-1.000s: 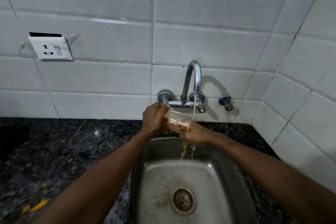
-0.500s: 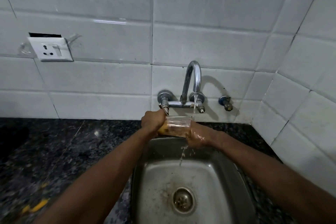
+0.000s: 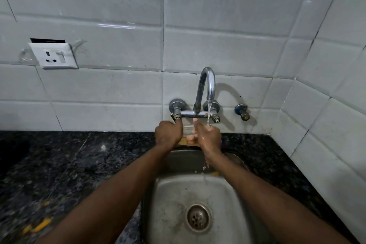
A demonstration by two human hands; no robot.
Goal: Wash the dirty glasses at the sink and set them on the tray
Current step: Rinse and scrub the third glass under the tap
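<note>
A clear glass (image 3: 188, 131) with orange residue near its bottom sits between my two hands, above the back of the steel sink (image 3: 172, 200). My left hand (image 3: 168, 133) grips its left side. My right hand (image 3: 209, 136) is wet and closes on its right side, fingers at the rim. Water runs from the chrome tap (image 3: 207, 87) onto my right hand and drips into the basin. Most of the glass is hidden by my hands. No tray is in view.
A dark speckled counter (image 3: 69, 164) surrounds the sink. White tiled walls stand behind and at the right. A wall socket (image 3: 53, 56) is at the left. Yellow scraps (image 3: 38, 226) lie on the counter at the front left. A drain (image 3: 198, 218) sits in the basin.
Both hands have turned the glass from tilted on its side to a more upright hold and drawn closer together. The stream now falls on my right hand rather than beside the glass.
</note>
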